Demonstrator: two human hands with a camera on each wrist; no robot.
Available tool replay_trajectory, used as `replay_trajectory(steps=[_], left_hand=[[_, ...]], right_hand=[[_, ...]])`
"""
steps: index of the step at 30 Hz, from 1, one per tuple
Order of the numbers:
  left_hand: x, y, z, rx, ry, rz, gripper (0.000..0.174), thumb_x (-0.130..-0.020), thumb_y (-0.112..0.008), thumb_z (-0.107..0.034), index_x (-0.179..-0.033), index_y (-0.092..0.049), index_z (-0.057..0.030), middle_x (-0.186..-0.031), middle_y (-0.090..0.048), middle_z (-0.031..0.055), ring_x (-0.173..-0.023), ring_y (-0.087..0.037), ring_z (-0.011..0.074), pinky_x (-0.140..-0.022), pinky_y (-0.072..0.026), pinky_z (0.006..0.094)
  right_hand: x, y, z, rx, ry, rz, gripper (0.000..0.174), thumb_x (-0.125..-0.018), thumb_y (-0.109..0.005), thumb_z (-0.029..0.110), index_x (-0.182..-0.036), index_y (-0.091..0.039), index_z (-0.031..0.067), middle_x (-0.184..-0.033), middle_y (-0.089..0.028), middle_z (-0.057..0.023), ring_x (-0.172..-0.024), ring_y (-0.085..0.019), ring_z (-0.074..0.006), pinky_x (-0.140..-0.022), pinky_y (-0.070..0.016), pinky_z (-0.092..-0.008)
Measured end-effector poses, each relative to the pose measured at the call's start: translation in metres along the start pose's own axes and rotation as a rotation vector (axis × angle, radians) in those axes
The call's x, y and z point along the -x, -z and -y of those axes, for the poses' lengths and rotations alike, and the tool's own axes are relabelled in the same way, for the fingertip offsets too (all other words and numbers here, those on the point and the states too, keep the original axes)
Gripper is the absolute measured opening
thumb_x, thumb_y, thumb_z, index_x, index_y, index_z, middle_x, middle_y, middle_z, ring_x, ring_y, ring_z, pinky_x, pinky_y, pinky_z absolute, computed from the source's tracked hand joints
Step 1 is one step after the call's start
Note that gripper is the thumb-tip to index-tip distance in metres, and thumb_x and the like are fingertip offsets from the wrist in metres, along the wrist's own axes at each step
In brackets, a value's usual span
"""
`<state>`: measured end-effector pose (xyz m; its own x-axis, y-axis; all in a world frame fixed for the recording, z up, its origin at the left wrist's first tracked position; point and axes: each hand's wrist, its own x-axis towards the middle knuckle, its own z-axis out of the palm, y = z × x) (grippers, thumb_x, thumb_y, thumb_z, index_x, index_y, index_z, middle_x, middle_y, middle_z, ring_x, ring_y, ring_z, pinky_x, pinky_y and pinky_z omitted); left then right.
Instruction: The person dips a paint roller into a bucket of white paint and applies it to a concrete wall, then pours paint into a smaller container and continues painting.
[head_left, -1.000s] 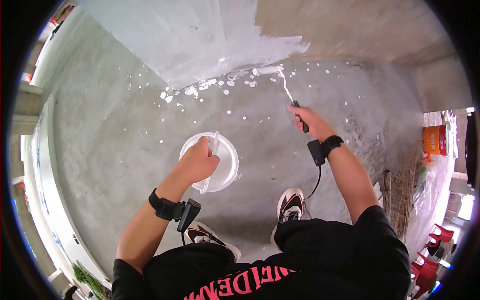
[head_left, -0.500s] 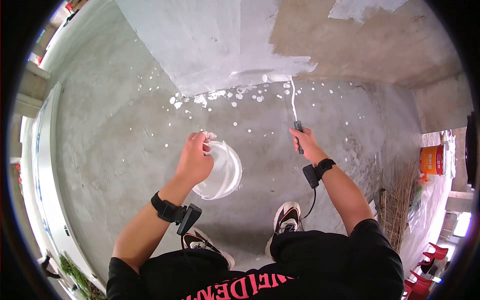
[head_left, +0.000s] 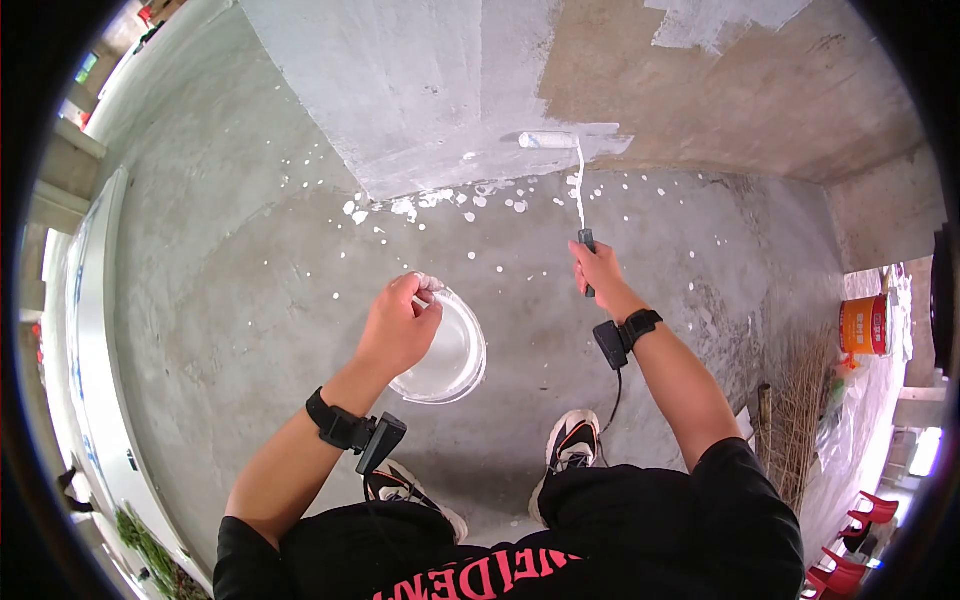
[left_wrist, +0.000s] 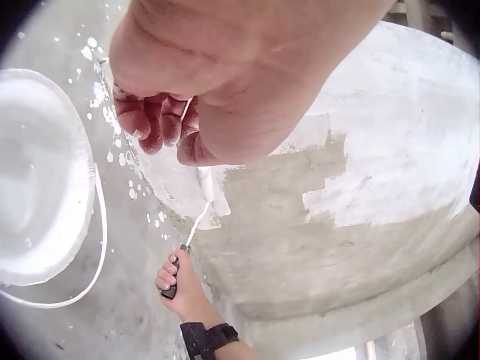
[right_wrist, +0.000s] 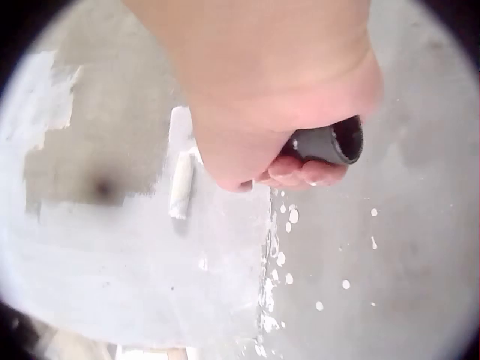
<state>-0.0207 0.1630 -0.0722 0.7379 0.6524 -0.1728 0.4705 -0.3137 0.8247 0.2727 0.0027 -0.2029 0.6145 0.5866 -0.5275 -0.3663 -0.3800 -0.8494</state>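
In the head view my right hand [head_left: 600, 272] grips the black handle [head_left: 587, 240] of a paint roller, its white sleeve [head_left: 548, 140] lying against the low part of the wall. The right wrist view shows the fingers wrapped round that handle [right_wrist: 319, 144] and the roller sleeve [right_wrist: 181, 186] beyond. My left hand [head_left: 400, 322] hovers by the upper left rim of a white bucket [head_left: 470, 345], fingers loosely curled, whitish paint on the fingertips. In the left wrist view the left hand [left_wrist: 232, 82] is apart from the bucket [left_wrist: 45, 180], whose white bail [left_wrist: 101, 247] hangs beside it.
White paint covers part of the concrete wall [head_left: 420, 90]; bare brownish wall [head_left: 700, 110] lies to the right. Paint drops dot the grey floor [head_left: 300, 330]. An orange bucket [head_left: 862, 325] and dry twigs [head_left: 795, 430] are at right, a long white panel [head_left: 98, 330] at left.
The left hand has let go of the bucket's bail, which has dropped to the right side. The roller has moved from the wall's foot a little up onto the wall.
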Motion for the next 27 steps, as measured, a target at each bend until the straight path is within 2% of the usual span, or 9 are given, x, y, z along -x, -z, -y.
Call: replay_trajectory(steps=[2, 4, 7, 12, 15, 18, 22, 24, 27], left_hand=[[0.000, 0.000, -0.001, 0.016, 0.019, 0.016, 0.024, -0.079, -0.061, -0.006, -0.102, -0.060, 0.0016, -0.086, -0.060, 0.0077, -0.068, -0.057, 0.0133, -0.064, -0.0481, 0.0276], [-0.001, 0.000, -0.002, 0.037, 0.033, 0.036, 0.022, -0.079, -0.056, -0.007, -0.099, -0.060, 0.0013, -0.090, -0.059, 0.0091, -0.065, -0.055, 0.0166, -0.063, -0.0464, 0.0307], [0.000, -0.003, -0.007, 0.044, 0.059, 0.044, 0.023, -0.078, -0.056, -0.006, -0.100, -0.060, 0.0012, -0.090, -0.059, 0.0086, -0.064, -0.055, 0.0161, -0.062, -0.0462, 0.0309], [-0.003, -0.006, -0.002, 0.051, 0.055, 0.047, 0.026, -0.078, -0.056, -0.005, -0.102, -0.059, 0.0016, -0.090, -0.058, 0.0089, -0.064, -0.055, 0.0158, -0.062, -0.0461, 0.0306], [-0.002, -0.002, -0.001, 0.055, 0.061, 0.035, 0.026, -0.077, -0.056, -0.005, -0.103, -0.058, 0.0019, -0.090, -0.058, 0.0093, -0.064, -0.055, 0.0161, -0.062, -0.0462, 0.0304], [-0.003, 0.000, -0.001, 0.062, 0.066, 0.024, 0.026, -0.077, -0.056, -0.005, -0.103, -0.059, 0.0018, -0.090, -0.058, 0.0095, -0.064, -0.055, 0.0164, -0.062, -0.0463, 0.0304], [0.001, -0.002, -0.005, 0.030, 0.030, 0.043, 0.026, -0.077, -0.056, -0.007, -0.103, -0.059, 0.0006, -0.089, -0.058, 0.0091, -0.065, -0.055, 0.0169, -0.064, -0.0464, 0.0310], [0.004, 0.000, -0.011, 0.017, 0.041, 0.053, 0.026, -0.077, -0.056, -0.007, -0.103, -0.059, 0.0000, -0.089, -0.058, 0.0089, -0.065, -0.055, 0.0173, -0.064, -0.0464, 0.0314], [0.008, 0.000, -0.010, 0.022, 0.059, 0.054, 0.026, -0.078, -0.057, -0.008, -0.103, -0.059, -0.0007, -0.090, -0.058, 0.0087, -0.066, -0.055, 0.0179, -0.065, -0.0465, 0.0321]], right_hand=[[-0.002, 0.000, 0.001, 0.017, 0.000, -0.018, 0.028, -0.087, -0.062, 0.024, -0.072, -0.045, 0.0070, -0.054, -0.046, -0.0008, -0.038, -0.042, -0.0105, -0.035, -0.0333, -0.0280], [-0.003, -0.001, 0.005, 0.033, 0.005, -0.041, 0.029, -0.088, -0.060, 0.024, -0.070, -0.043, 0.0081, -0.053, -0.044, -0.0001, -0.037, -0.042, -0.0102, -0.035, -0.0322, -0.0280], [-0.006, -0.004, 0.016, -0.006, 0.045, -0.088, 0.025, -0.084, -0.059, 0.020, -0.069, -0.045, 0.0049, -0.049, -0.044, -0.0024, -0.035, -0.040, -0.0119, -0.033, -0.0302, -0.0295], [-0.007, -0.013, 0.080, 0.159, 0.324, -0.248, 0.029, -0.085, -0.058, 0.019, -0.064, -0.045, 0.0046, -0.049, -0.046, -0.0033, -0.034, -0.043, -0.0123, -0.033, -0.0317, -0.0294], [0.003, -0.007, 0.108, 0.219, 0.391, -0.290, 0.029, -0.085, -0.057, 0.019, -0.062, -0.047, 0.0045, -0.047, -0.047, -0.0036, -0.034, -0.045, -0.0132, -0.033, -0.0327, -0.0305], [0.000, -0.005, 0.097, 0.324, 0.390, -0.316, 0.031, -0.084, -0.057, 0.019, -0.059, -0.046, 0.0049, -0.045, -0.046, -0.0034, -0.033, -0.044, -0.0139, -0.033, -0.0329, -0.0313], [-0.010, -0.011, 0.044, 0.309, 0.320, -0.296, 0.031, -0.083, -0.057, 0.020, -0.059, -0.045, 0.0045, -0.044, -0.046, -0.0039, -0.032, -0.044, -0.0144, -0.033, -0.0328, -0.0320], [-0.012, -0.013, 0.016, 0.407, 0.203, -0.294, 0.032, -0.083, -0.057, 0.022, -0.059, -0.045, 0.0038, -0.045, -0.046, -0.0049, -0.033, -0.045, -0.0150, -0.033, -0.0326, -0.0322], [-0.006, -0.009, 0.005, 0.350, 0.068, -0.252, 0.031, -0.082, -0.057, 0.022, -0.060, -0.046, 0.0031, -0.047, -0.049, -0.0062, -0.032, -0.045, -0.0159, -0.033, -0.0338, -0.0332]])
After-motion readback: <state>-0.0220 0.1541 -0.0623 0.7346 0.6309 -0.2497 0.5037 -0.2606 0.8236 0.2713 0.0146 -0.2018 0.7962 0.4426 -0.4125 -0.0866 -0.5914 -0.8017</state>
